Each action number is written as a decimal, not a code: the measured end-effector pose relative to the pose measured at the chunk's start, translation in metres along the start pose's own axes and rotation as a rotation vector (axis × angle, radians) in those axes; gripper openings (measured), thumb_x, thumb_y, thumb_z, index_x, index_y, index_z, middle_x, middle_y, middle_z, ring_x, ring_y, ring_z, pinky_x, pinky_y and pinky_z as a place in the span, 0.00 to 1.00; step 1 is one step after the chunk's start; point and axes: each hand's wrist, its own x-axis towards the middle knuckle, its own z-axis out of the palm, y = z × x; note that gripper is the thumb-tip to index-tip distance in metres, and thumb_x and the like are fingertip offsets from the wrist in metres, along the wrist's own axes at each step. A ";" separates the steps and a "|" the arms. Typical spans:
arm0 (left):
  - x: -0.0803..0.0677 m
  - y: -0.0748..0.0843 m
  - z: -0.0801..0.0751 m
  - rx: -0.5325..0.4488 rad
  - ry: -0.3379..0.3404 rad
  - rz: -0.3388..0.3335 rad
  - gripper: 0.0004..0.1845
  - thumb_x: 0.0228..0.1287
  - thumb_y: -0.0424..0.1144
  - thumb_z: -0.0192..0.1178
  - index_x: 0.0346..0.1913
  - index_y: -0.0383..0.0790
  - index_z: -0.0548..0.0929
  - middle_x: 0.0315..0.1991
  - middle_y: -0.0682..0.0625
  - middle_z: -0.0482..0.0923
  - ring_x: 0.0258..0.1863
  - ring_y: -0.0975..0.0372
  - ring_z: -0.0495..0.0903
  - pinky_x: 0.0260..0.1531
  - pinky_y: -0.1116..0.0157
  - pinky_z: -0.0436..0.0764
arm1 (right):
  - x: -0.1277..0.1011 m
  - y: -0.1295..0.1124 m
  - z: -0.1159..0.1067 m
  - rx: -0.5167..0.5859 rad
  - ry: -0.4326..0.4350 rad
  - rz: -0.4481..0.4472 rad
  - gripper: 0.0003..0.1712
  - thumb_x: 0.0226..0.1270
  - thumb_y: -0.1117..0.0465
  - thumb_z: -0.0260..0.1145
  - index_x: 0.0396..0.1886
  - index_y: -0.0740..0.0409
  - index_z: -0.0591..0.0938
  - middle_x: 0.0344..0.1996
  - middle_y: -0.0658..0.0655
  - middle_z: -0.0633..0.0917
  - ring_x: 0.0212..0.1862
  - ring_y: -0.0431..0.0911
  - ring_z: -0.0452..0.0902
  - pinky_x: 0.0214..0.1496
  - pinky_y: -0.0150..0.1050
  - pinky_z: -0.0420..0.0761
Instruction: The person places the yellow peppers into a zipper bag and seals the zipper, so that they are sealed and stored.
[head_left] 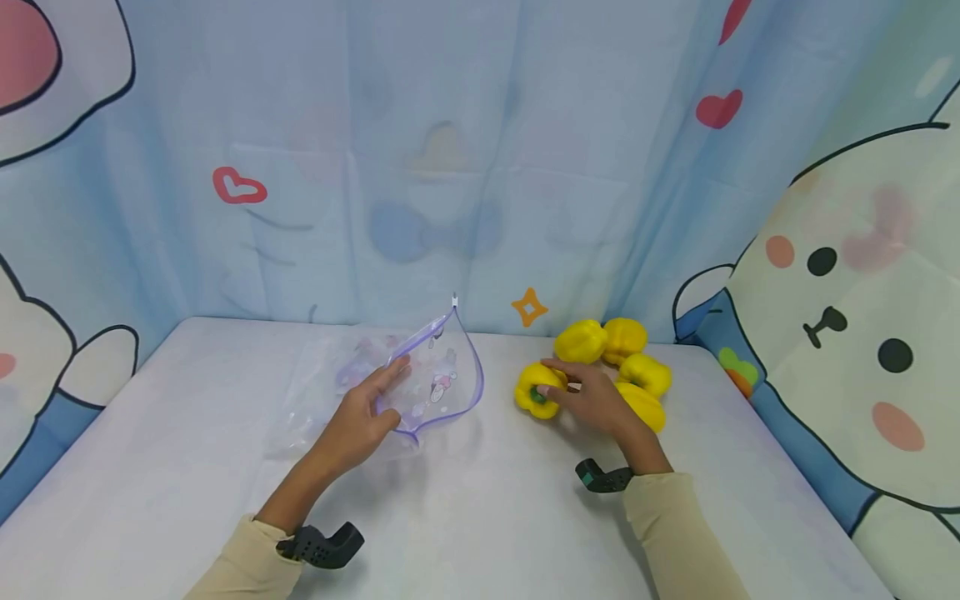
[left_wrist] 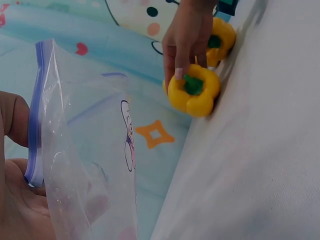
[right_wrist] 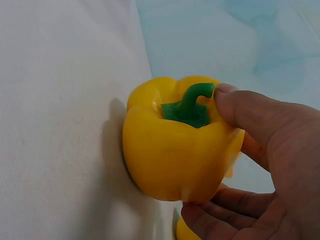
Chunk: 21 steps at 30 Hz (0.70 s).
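Observation:
A clear zip bag (head_left: 467, 400) with a purple zip rim and a printed cartoon figure stands with its mouth spread wide. My left hand (head_left: 365, 421) holds its near left rim, the thumb at one side of the zip edge in the left wrist view. To the right, my right hand (head_left: 597, 402) grips a yellow bell pepper (right_wrist: 170, 155), thumb beside the green stem and fingers round the far side. That pepper is low over the white table, its stem facing me in the head view. Behind and beside this hand lie several more yellow bell peppers (head_left: 581, 342).
Crumpled clear plastic (head_left: 300, 408) lies flat on the white table (head_left: 480, 517), left of the bag. A light blue cartoon curtain (head_left: 300, 250) hangs along the table's back edge. A black wrist device (head_left: 321, 546) sits on the left wrist, another (head_left: 602, 477) on the right.

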 end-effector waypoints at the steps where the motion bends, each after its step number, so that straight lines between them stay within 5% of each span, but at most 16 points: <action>1: 0.000 0.000 0.000 -0.004 -0.003 -0.002 0.36 0.57 0.21 0.51 0.72 0.30 0.60 0.72 0.41 0.59 0.73 0.50 0.54 0.68 0.51 0.55 | 0.000 0.000 0.001 0.008 0.002 0.000 0.35 0.65 0.45 0.65 0.69 0.53 0.73 0.66 0.58 0.72 0.65 0.56 0.68 0.62 0.54 0.71; 21: 0.000 -0.003 0.004 -0.015 -0.047 -0.011 0.36 0.56 0.23 0.50 0.72 0.29 0.60 0.72 0.40 0.60 0.73 0.50 0.54 0.69 0.53 0.53 | -0.005 -0.028 -0.005 0.229 0.082 -0.091 0.35 0.65 0.42 0.64 0.69 0.50 0.72 0.66 0.52 0.72 0.65 0.51 0.69 0.62 0.51 0.72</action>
